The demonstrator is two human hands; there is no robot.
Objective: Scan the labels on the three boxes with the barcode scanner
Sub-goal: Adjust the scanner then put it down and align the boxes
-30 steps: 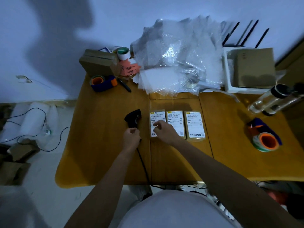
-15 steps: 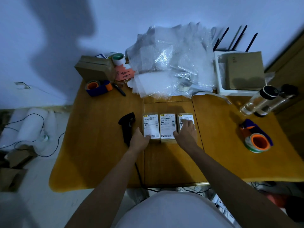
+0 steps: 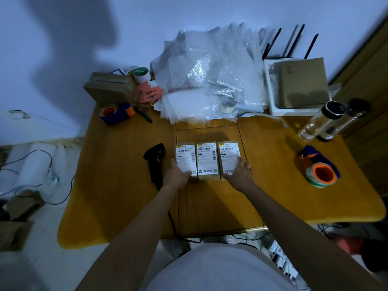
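Note:
Three small brown boxes with white barcode labels lie side by side in the middle of the wooden table [image 3: 273, 196]: a left box [image 3: 185, 156], a middle box [image 3: 207, 159] and a right box [image 3: 228, 154]. My left hand [image 3: 176, 175] rests flat against the near left corner of the left box. My right hand [image 3: 241, 175] presses on the near right corner of the right box. The black corded barcode scanner [image 3: 155, 160] lies on the table just left of the boxes, untouched.
A heap of bubble wrap [image 3: 210, 74] fills the back of the table. Brown cartons [image 3: 109, 89] and a tape dispenser [image 3: 116, 112] sit back left. A white tray [image 3: 270, 106], two bottles [image 3: 323, 121] and another tape dispenser [image 3: 320, 170] stand at the right.
My left hand let go of the scanner and moved right to the left box. My right hand shifted from the left box to the right box. The boxes now sit tight together.

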